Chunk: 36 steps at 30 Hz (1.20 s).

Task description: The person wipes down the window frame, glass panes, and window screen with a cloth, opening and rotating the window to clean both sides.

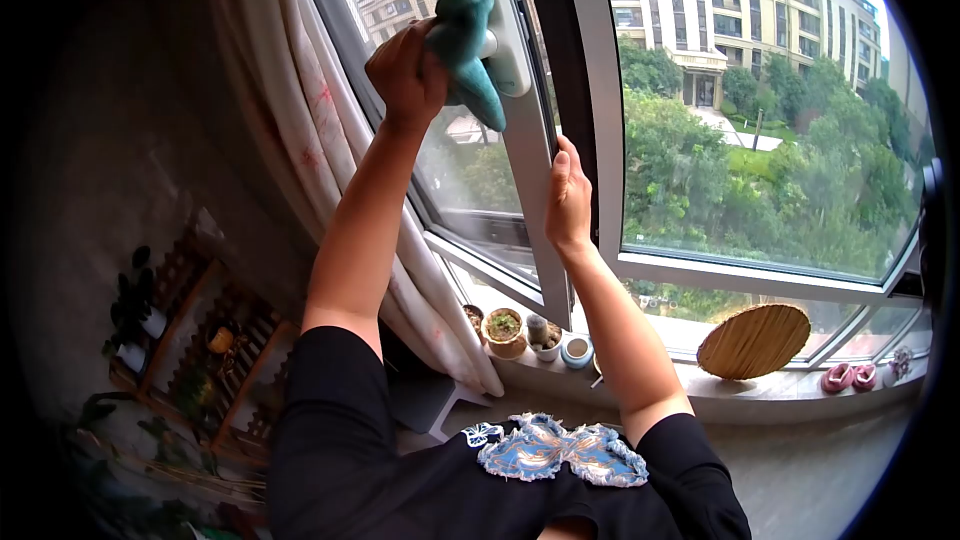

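11 o'clock: left hand (pixel 408 77) clenches green cloth (pixel 468 50) against handle (pixel 512 58) | 2 o'clock: right hand (pixel 569 205) pinches window frame (pixel 532 175) edge

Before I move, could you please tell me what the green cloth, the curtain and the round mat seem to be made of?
The green cloth looks like matte microfibre or cotton, from its soft folds. The curtain seems matte fabric, hanging in long folds. The round mat is probably dull straw or bamboo, given its tan strips.
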Each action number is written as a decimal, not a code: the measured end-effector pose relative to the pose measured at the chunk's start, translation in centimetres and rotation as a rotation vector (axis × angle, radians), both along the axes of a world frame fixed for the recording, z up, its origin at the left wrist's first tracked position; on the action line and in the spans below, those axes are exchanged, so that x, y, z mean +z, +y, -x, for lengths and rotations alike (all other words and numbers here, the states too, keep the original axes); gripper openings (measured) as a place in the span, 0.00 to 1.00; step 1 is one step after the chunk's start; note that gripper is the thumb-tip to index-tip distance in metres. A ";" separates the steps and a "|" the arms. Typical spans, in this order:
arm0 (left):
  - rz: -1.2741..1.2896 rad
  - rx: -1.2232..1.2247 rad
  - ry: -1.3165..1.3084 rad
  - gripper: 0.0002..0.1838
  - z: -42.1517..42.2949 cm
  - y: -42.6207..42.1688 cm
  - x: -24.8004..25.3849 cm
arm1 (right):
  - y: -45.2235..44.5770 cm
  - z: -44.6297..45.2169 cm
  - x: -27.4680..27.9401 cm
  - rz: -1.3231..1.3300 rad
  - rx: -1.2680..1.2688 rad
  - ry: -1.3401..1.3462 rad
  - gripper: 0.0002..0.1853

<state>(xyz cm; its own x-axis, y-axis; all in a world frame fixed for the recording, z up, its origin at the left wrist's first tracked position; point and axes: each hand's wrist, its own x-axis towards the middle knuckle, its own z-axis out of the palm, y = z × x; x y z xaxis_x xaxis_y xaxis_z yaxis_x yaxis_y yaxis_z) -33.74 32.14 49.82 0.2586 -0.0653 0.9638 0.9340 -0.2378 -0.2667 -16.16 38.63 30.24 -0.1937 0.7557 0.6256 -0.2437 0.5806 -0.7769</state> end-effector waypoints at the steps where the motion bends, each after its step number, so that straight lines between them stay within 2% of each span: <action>1: 0.067 0.203 -0.129 0.17 0.3 -0.3 0.1 | -0.3 0.0 0.2 0.001 0.006 0.000 0.35; 3: 0.133 0.148 -0.159 0.18 0.0 -0.8 0.3 | -0.5 0.2 0.1 0.013 -0.002 -0.029 0.34; 4: 0.172 0.098 -0.317 0.18 1.8 -0.1 0.1 | -0.5 0.3 0.1 0.012 0.002 -0.027 0.34; 5: 0.238 -0.328 -0.515 0.17 2.7 -0.3 0.1 | -0.5 0.5 -0.1 0.003 -0.005 -0.029 0.34; 7: 0.243 -0.389 -0.826 0.14 2.0 -0.6 2.0 | -0.8 0.6 0.0 -0.009 -0.007 -0.025 0.34; 9: 0.457 -0.966 -1.017 0.22 -1.2 -2.9 2.2 | -1.5 0.6 0.1 -0.034 -0.041 -0.013 0.33; 11: 0.779 -1.389 -0.904 0.23 3.9 -3.4 1.7 | -2.3 0.3 0.6 -0.026 -0.029 -0.017 0.32; 14: 0.226 -1.147 -1.160 0.27 2.0 -4.7 2.6 | -2.9 0.9 0.2 -0.049 -0.067 -0.024 0.31; 16: 0.175 -1.243 -1.143 0.28 3.2 -6.5 3.8 | -3.4 0.8 0.5 -0.059 -0.102 -0.055 0.29; 17: 0.263 -0.379 -0.741 0.28 4.8 -7.7 4.6 | -3.8 0.5 0.8 -0.036 -0.070 -0.056 0.29; 19: -0.133 -0.928 -0.811 0.25 2.3 -6.2 4.4 | -3.7 0.7 0.5 -0.065 -0.088 -0.047 0.28; 20: -0.109 -0.764 -0.611 0.22 0.5 -5.5 3.6 | -3.7 0.7 0.4 -0.061 -0.088 -0.052 0.28; 22: -0.172 -0.142 -0.143 0.18 -4.6 -5.1 4.7 | -4.0 0.2 0.8 -0.054 -0.078 -0.046 0.28; 23: -0.244 0.317 0.130 0.16 -6.9 -4.8 5.3 | -4.1 0.0 0.8 -0.050 -0.072 -0.058 0.28; 25: 0.012 0.401 0.201 0.14 -9.3 -3.4 3.7 | -3.9 0.0 0.8 -0.041 -0.031 -0.037 0.28; 27: 0.033 0.583 0.399 0.11 -10.8 -2.7 1.5 | -3.7 0.0 0.6 -0.069 -0.052 -0.030 0.28; 29: 0.200 0.647 0.278 0.11 -11.8 -1.9 -2.7 | -3.2 -0.2 0.5 -0.075 -0.008 -0.054 0.28; 31: 0.228 0.662 0.284 0.13 -11.1 -1.2 -4.6 | -3.6 -0.4 0.9 -0.090 0.006 -0.045 0.27; 33: 0.109 0.415 0.265 0.15 -10.4 -2.3 -6.5 | -4.4 -0.4 1.1 -0.110 0.011 0.011 0.27; 34: 0.184 0.344 0.201 0.18 -9.7 -3.1 -7.9 | -4.6 -0.2 1.0 -0.154 -0.021 0.015 0.27; 36: 0.180 0.202 0.164 0.22 -8.2 -2.9 -9.8 | -4.3 0.0 0.9 -0.173 -0.012 0.043 0.27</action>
<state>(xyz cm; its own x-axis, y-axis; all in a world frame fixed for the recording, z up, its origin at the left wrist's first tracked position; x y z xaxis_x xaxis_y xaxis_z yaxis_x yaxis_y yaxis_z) -25.52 29.24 40.06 0.4020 0.1706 0.8996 0.9151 -0.1091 -0.3882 -16.16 34.28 31.09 -0.1554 0.6383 0.7540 -0.2672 0.7076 -0.6541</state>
